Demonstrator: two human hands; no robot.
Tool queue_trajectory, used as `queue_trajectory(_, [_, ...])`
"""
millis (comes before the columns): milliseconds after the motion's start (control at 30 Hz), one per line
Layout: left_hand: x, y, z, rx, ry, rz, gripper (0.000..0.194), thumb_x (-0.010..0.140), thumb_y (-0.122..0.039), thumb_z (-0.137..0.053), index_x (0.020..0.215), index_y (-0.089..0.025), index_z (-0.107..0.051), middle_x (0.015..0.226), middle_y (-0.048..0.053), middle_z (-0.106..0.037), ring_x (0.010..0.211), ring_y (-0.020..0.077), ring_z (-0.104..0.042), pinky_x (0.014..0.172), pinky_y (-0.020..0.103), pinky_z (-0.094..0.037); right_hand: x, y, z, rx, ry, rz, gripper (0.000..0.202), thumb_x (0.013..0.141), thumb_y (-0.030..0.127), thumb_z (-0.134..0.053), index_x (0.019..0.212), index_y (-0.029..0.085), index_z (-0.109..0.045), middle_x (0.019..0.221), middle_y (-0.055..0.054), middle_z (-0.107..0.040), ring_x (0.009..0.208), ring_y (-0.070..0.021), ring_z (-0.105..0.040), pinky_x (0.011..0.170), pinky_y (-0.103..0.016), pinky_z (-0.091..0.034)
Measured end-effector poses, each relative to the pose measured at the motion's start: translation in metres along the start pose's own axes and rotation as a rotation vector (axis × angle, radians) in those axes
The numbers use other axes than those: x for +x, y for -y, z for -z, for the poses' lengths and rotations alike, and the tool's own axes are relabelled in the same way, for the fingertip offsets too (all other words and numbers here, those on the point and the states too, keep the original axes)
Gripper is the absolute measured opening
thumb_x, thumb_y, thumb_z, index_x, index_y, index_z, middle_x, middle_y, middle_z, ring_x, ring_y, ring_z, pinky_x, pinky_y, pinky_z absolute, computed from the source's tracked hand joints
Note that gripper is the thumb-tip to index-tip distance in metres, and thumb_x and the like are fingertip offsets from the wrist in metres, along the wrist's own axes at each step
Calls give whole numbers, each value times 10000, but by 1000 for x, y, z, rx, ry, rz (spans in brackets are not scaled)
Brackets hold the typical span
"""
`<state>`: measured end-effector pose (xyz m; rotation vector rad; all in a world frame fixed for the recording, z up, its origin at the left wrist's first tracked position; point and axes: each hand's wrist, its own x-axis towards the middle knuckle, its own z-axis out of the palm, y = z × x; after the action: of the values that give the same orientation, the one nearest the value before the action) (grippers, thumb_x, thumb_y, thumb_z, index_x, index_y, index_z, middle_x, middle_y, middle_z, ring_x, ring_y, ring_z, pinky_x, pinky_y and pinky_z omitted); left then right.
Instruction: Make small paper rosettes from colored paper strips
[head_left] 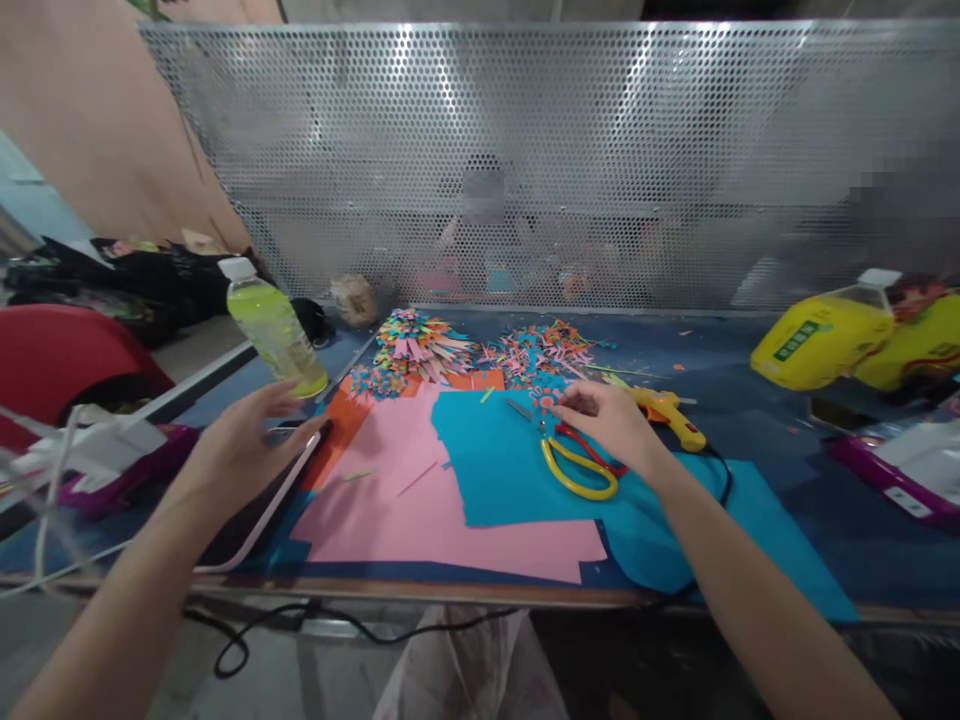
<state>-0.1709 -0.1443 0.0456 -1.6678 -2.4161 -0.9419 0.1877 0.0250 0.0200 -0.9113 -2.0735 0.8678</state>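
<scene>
Surface: we list one table (645, 345) with a dark blue top and a perforated metal panel (570, 130) standing along its back edge; a blurred person's shape shows in the panel's middle.

Sheets: an orange sheet (326, 445), a pink sheet (405, 520) partly over it, a ragged-edged blue sheet (517, 480) on the pink, and a second blue sheet (784, 545) at the right.

Hands: the left hand (240, 440), fingers spread and holding nothing we can see, above a flat dark device (255, 505) with a pale pink rim; the right hand (611, 420), thumb and fingertips drawn nearly together at a small paper flower (545, 398) by the blue sheet's far edge. We cannot tell whether the fingers grip it.

Near the right hand: scissors (557, 474) with one yellow and one red handle, on the blue sheet; a yellow glue gun (667, 415), just right of the hand.

Behind the sheets: a mound of fringed paper (416, 345) and, beside it, a heap of loose strips (551, 350).

Ends of the table: at left, a bottle (274, 335) of yellow-green liquid; at right, a tilted yellow bottle (821, 335).

Room: a red chair (67, 350), black bags (195, 285), and a peach wall (82, 100), all left.
</scene>
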Motion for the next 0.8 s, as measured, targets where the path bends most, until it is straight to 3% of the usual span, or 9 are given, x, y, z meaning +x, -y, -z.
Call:
queue_trajectory(67, [-7, 30, 2, 256, -4, 21, 737, 643, -538, -602, 1232, -140, -409, 1119, 119, -572, 1010, 271, -533, 828, 344, -421, -1, 2, -1, -3, 5, 0, 229, 721, 414, -597, 725, 189, -558, 721, -32, -630, 669, -179, -609, 638, -327, -496])
queue_trajectory(133, [-16, 47, 0, 346, 48, 38, 792, 665, -570, -556, 1272, -108, -344, 1222, 174, -503, 1102, 322, -483, 878, 381, -396, -2, 5, -1, -24, 11, 4, 217, 735, 403, -582, 718, 189, -553, 704, -27, -621, 637, -170, -602, 612, -316, -489])
queue_trajectory(267, [-26, 51, -8, 384, 106, 50, 862, 671, -582, -531, 1317, -82, -256, 1265, 198, -468, 1158, 349, -442, 910, 400, -375, -3, 9, 0, -50, 22, 16, 222, 752, 404, -559, 715, 185, -556, 700, -28, -617, 625, -164, -599, 609, -307, -483])
queue_trajectory(433, [-29, 27, -10, 438, -37, 116, 894, 675, -527, -542, 1336, -20, -217, 1219, 227, -504, 1095, 345, -500, 883, 387, -395, -1, 7, 1, -56, -13, 0, 230, 730, 409, -582, 709, 180, -563, 706, -31, -624, 616, -161, -594, 604, -302, -480])
queue_trajectory(533, [-31, 4, -13, 401, -123, 111, 931, 678, -515, -549, 1376, -71, -122, 1219, 208, -511, 1086, 345, -511, 851, 405, -414, -1, 8, 1, -47, -10, 2, 222, 732, 405, -581, 715, 185, -557, 693, -25, -621, 621, -164, -593, 604, -301, -475])
queue_trajectory(567, [-32, -5, -16, 361, -119, 114, 955, 673, -530, -551, 1385, -94, -87, 1237, 201, -498, 1083, 346, -513, 833, 408, -423, -1, 8, 1, -42, -2, 2, 219, 735, 403, -578, 717, 186, -555, 696, -26, -621, 619, -164, -594, 598, -300, -473])
queue_trajectory(633, [-36, -23, -27, 269, 16, 86, 999, 651, -568, -557, 1389, -103, -71, 1226, 202, -505, 1084, 345, -511, 816, 398, -428, -2, 10, 0, -47, 9, 0, 215, 744, 399, -569, 712, 187, -551, 701, -28, -620, 613, -164, -596, 588, -299, -469])
queue_trajectory(700, [-39, -39, -40, 247, 135, 49, 903, 688, -569, -510, 1384, -132, -135, 1178, 189, -529, 1054, 339, -531, 803, 392, -422, -3, 11, 0, -60, 10, -8, 216, 747, 398, -566, 707, 186, -548, 694, -29, -618, 607, -166, -599, 585, -301, -467])
queue_trajectory(800, [-39, -52, -51, 286, 124, 55, 843, 701, -555, -490, 1366, -125, -199, 1121, 192, -549, 990, 333, -563, 777, 386, -423, -3, 12, 1, -78, 8, -22, 218, 748, 398, -564, 715, 184, -552, 693, -36, -624, 620, -177, -607, 594, -309, -467])
